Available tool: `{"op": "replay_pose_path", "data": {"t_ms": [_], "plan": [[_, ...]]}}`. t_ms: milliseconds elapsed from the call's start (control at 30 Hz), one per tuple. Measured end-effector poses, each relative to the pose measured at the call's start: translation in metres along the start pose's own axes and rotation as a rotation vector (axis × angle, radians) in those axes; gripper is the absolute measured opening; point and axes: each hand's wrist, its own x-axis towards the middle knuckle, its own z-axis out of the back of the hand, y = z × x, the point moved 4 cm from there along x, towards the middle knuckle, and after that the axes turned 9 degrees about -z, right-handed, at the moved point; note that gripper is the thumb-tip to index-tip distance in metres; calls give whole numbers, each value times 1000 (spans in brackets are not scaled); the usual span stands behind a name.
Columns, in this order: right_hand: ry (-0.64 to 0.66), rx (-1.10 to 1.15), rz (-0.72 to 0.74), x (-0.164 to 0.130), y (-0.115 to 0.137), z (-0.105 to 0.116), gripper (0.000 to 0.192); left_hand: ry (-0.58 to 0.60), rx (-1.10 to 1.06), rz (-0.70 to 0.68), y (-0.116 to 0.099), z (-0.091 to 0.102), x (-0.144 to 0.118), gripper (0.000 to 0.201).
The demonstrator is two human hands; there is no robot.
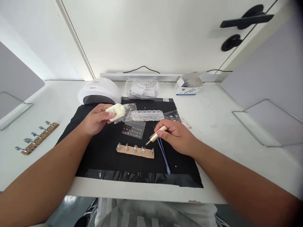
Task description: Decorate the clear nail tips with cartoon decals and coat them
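My left hand is closed around a pale yellow nail polish bottle, tilted with its uncapped neck to the right. Between the fingers of my right hand is a gold-handled polish brush. Its tip points down left, at or just above one of the small decorated nail tips; whether it touches I cannot tell. Several such tips stand in a row on a light wooden strip. Blue tweezers lie just under my right hand. Beyond the strip are a clear compartment case and a sticker sheet.
On the black mat at the back left stands a white nail lamp. A clear tub of packets and an alcohol pad box are along the back. Another strip with nail tips lies on the left of the white table.
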Motion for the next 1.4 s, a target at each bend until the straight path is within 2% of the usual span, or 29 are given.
{"op": "replay_pose_path", "data": {"t_ms": [100,267,500,700,900,1133,1267,1333,1400], "plan": [[0,58,2,-1,-1,0,24,12,-3,-1,1,0,0,32],[89,69,81,-6,9,-5,20,30,-8,-29,3,1,0,35],[-10,30,0,-6,6,0,22,28,-22,-28,3,1,-2,34],[36,42,79,-10,17,-5,19,33,-26,-28,2,-3,0,35],[-85,-66,32,-10,14,0,20,32,-25,-34,2,-2,1,34],[-96,-82,183,-15,24,-2,16,32,-23,-32,1,-2,0,34],[-186,-123,144,-15,22,3,16,36,-26,-35,0,-3,0,35],[-166,-74,151,-15,21,5,15,37,-26,-39,-1,-3,1,35],[-85,2,185,-15,21,3,15,39,-24,-39,-1,-3,0,34]]}}
